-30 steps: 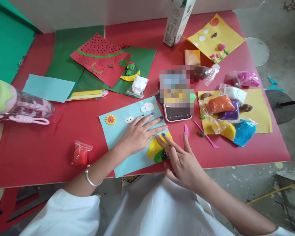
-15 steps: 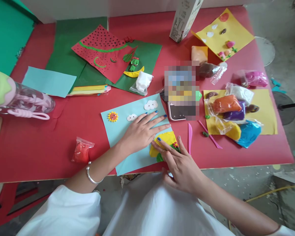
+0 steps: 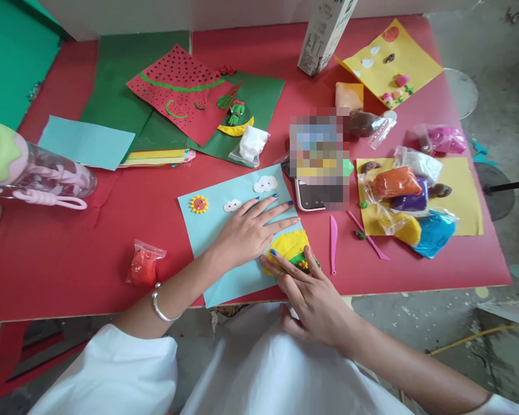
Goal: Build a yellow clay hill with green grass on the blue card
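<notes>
A light blue sheet of paper (image 3: pixel 225 285) lies near the table's front edge, bearing a clay sun (image 3: pixel 199 204) and two white clay clouds (image 3: pixel 265 184). My left hand (image 3: pixel 248 233) rests flat on the sheet, fingers spread, just below the clouds. At the sheet's lower right is a patch of yellow clay (image 3: pixel 289 244) with green clay and small flowers along its lower side. Over that patch, my right hand (image 3: pixel 309 288) has its fingers stretched out, fingertips touching the clay. Part of the green clay is hidden beneath this hand.
To the right lie a pink plastic knife (image 3: pixel 333 245), another pink tool (image 3: pixel 374 241) and several bags of clay (image 3: pixel 398 182) on yellow paper. A phone (image 3: pixel 313 196) stands behind the sheet. On the left are a bag of red clay (image 3: pixel 143 265) and a bottle (image 3: pixel 56 170).
My right hand has shifted slightly left, and its fingers have moved across the yellow and green clay. My left hand stays in place on the sheet.
</notes>
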A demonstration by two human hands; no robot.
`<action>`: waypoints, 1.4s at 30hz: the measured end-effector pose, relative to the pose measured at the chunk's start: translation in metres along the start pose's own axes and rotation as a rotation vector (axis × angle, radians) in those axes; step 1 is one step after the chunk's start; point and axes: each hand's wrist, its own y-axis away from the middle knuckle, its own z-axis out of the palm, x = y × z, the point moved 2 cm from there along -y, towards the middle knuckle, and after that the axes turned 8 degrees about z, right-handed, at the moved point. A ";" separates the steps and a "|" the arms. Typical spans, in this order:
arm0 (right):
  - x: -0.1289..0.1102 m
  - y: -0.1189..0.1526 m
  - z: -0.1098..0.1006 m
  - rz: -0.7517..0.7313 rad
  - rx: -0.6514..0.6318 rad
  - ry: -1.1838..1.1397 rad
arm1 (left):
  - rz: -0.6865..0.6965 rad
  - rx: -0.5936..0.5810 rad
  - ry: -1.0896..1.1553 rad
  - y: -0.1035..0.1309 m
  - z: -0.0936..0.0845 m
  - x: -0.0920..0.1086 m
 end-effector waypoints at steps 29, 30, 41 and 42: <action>0.012 0.002 -0.029 0.118 0.103 0.170 | -0.007 0.016 -0.001 0.002 0.001 -0.001; 0.011 0.002 -0.029 0.108 0.099 0.153 | -0.009 0.015 0.002 0.002 0.001 -0.001; 0.007 -0.001 -0.028 0.030 0.006 0.084 | -0.013 0.000 0.014 0.000 0.000 0.000; 0.007 -0.001 -0.028 0.020 -0.005 0.084 | -0.012 -0.003 0.013 0.000 0.000 0.000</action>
